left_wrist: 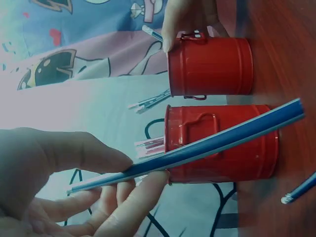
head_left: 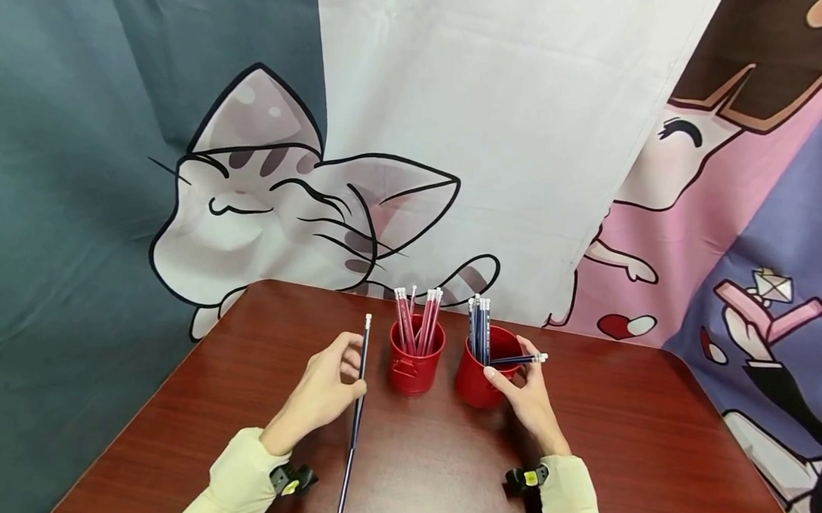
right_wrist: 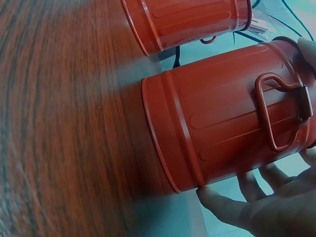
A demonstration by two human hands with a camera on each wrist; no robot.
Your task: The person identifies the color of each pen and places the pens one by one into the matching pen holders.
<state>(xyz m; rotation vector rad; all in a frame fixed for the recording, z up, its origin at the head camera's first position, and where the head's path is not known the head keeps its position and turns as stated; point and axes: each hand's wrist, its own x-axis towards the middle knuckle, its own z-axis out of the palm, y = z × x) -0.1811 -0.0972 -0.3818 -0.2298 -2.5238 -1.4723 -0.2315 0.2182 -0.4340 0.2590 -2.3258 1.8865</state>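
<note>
Between thumb and fingers, my left hand (head_left: pixel 325 393) pinches a dark blue pencil (head_left: pixel 363 353), its white eraser end pointing up and away. Another dark blue pencil (head_left: pixel 345 484) lies on the table below; its end (left_wrist: pixel 300 191) shows in the left wrist view. My right hand (head_left: pixel 533 400) grips the right red bucket (head_left: pixel 476 383), thumb at the near rim and fingers round the far right side, as the right wrist view of this bucket (right_wrist: pixel 217 123) also shows. Several blue pencils (head_left: pixel 479 330) stand in it, and one or more lean right across its rim.
A second red bucket (head_left: pixel 412 373) stands just left of the gripped one, holding several pink pencils (head_left: pixel 429 321) with erasers up. Both are on a reddish-brown wooden table (head_left: pixel 431 468). Behind its far edge hangs a cartoon-printed cloth (head_left: pixel 510 139).
</note>
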